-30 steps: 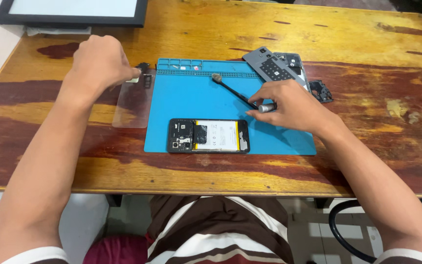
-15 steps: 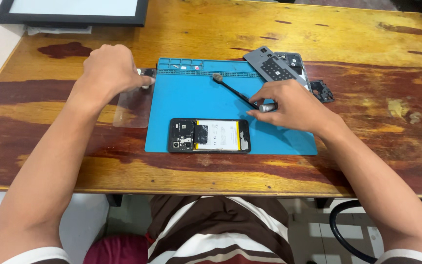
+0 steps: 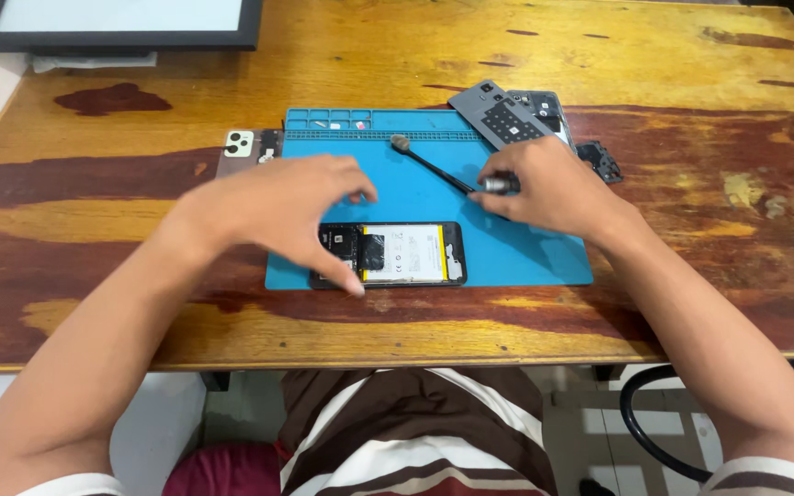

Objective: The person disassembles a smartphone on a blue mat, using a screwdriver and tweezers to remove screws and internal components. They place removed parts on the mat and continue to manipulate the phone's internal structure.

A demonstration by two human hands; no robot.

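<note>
An opened phone (image 3: 402,253) lies face down on a blue work mat (image 3: 507,248), its battery and boards exposed. My left hand (image 3: 291,211) hovers over the phone's left end with fingers spread, holding nothing. My right hand (image 3: 544,188) rests on the mat to the right, fingers closed on the metal end of a thin black brush tool (image 3: 429,163), whose tip points to the upper left. A clear back cover with a pale camera block (image 3: 241,144) lies on the wood just left of the mat.
A grey phone back panel (image 3: 507,115) and a small dark part (image 3: 604,161) lie at the mat's upper right. A black-framed screen (image 3: 112,23) sits at the table's far left corner. A black cable (image 3: 645,422) loops below the table edge.
My left hand has left the clear cover at the mat's left edge and swung right and nearer, now over the phone. My right hand has hardly moved.
</note>
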